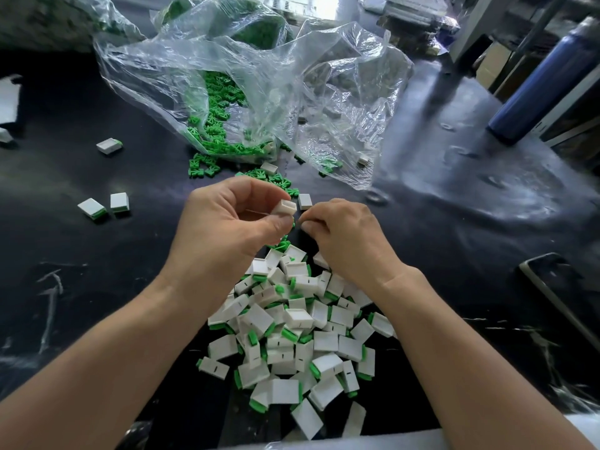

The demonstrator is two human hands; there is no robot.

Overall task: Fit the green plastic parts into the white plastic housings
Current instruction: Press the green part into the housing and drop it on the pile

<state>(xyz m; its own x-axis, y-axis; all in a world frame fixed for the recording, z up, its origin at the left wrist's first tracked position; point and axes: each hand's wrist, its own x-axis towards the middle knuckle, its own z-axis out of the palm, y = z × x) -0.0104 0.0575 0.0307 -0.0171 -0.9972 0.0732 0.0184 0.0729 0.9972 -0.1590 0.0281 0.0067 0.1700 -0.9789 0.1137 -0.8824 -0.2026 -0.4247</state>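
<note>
A dark desk (97, 303), glossy and marked with pale scratches (52, 287) on its left side, carries a large crumpled clear plastic bag (259, 76) that lies open toward the near side. At the far right a blue bottle (535, 82) stands on the desk's edge, with a small pale ring (446, 126) lying just left of its base. A dark phone (558, 287) lies flat by the right edge, and cardboard boxes (493, 60) sit beyond the desk behind the bottle.

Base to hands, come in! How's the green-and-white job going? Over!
Left hand grips small white plastic housing. Right hand pinched beside it, contents hidden. Pile of filled white housings underneath, nothing blocking.
</note>
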